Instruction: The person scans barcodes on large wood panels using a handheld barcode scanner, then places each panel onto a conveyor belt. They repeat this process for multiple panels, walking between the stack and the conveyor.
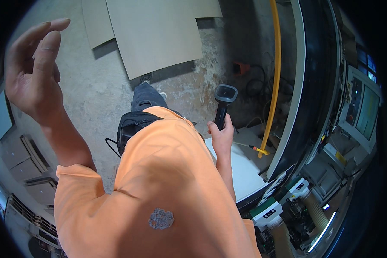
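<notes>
Clearly, a black handheld scanner with a grey-rimmed head (226,93) sits in the bare right hand (222,134)

In the head view, the right hand is closed around the scanner's handle, the scanner's head pointing away from the body; it is held out to the right of the wearer's light orange short-sleeved shirt (176,167), near a long yellow curved bar (276,73); the bare left hand (35,75) is raised at the far left, holding nothing, its fingers loosely curled and the thumb apart from the palm; ahead, flat pale-brown boards (159,38) lie above the worn grey concrete floor (96,81); at the right, a pale-framed control panel with a lit screen (367,112) stands well apart from the right hand; below the bar lies a smooth white flat surface (247,178)
</notes>
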`<state>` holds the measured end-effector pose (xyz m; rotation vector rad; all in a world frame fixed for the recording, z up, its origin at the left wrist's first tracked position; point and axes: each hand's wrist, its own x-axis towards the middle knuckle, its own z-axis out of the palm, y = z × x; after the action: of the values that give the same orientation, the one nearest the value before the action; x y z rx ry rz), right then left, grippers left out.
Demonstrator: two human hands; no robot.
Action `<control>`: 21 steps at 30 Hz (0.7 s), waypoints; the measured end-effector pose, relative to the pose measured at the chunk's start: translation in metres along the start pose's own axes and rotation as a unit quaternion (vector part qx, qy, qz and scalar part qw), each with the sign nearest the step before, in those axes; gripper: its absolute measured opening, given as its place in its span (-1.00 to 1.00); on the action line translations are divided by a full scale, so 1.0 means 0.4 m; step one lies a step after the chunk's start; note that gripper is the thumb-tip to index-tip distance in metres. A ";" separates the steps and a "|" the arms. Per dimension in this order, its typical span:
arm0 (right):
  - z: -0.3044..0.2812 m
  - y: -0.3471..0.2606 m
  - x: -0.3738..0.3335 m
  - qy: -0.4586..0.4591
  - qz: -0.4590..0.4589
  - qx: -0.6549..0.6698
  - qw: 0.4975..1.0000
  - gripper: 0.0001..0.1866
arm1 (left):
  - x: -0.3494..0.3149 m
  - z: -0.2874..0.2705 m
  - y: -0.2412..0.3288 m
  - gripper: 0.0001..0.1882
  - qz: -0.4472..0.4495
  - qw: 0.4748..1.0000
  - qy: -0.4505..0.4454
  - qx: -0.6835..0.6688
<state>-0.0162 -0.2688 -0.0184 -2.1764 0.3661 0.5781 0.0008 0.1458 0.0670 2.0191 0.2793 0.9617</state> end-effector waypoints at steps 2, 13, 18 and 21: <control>0.002 -0.003 0.000 0.001 -0.003 -0.002 1.000 -0.72 | 0.003 -0.002 0.001 -0.80 0.001 1.000 -0.005 0.000; 0.018 -0.011 -0.013 -0.007 0.012 0.017 1.000 -0.77 | 0.003 -0.003 -0.002 -0.81 0.009 0.999 -0.029 0.012; 0.021 0.003 -0.012 -0.008 0.000 0.005 1.000 -0.76 | 0.003 -0.005 0.001 -0.82 -0.003 1.000 -0.031 -0.005; 0.021 0.007 -0.013 -0.009 0.000 0.005 1.000 -0.76 | 0.002 -0.006 0.006 -0.82 -0.009 0.999 -0.029 -0.019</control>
<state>-0.0242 -0.2636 -0.0223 -2.1608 0.3579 0.5936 -0.0006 0.1462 0.0700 2.0025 0.2454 0.8892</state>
